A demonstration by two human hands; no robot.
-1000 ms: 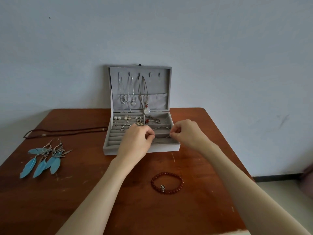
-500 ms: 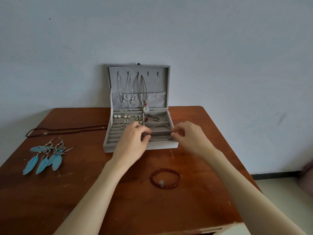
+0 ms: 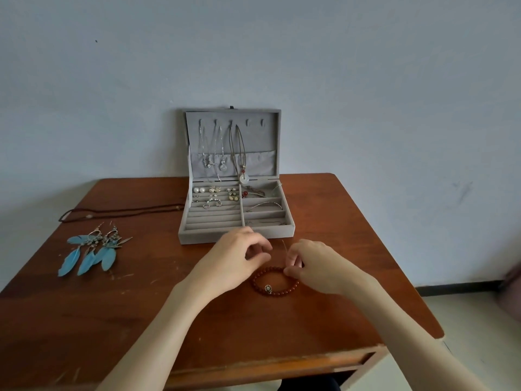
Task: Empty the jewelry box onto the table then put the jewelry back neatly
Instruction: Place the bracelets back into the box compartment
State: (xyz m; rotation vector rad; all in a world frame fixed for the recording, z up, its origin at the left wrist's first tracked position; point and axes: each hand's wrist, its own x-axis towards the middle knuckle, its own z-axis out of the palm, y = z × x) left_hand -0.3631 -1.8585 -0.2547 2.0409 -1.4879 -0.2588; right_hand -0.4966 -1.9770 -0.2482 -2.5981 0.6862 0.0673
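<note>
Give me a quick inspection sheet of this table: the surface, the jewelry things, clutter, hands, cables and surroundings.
Surface: brown wooden table, scratched, front edge worn.
Job's things: grey box open, lid upright; three necklaces hang in the lid; earrings in the left rows; thin pieces in the right compartments. Out on the table: red bracelet, feather earrings, brown cord.
Clutter: nothing seen.
Hands: left hand loosely curled, holds nothing visible; right hand fingertips at the bracelet's far edge, grip unclear.
Cables: nothing seen.
Surroundings: pale wall, light floor at right.
</note>
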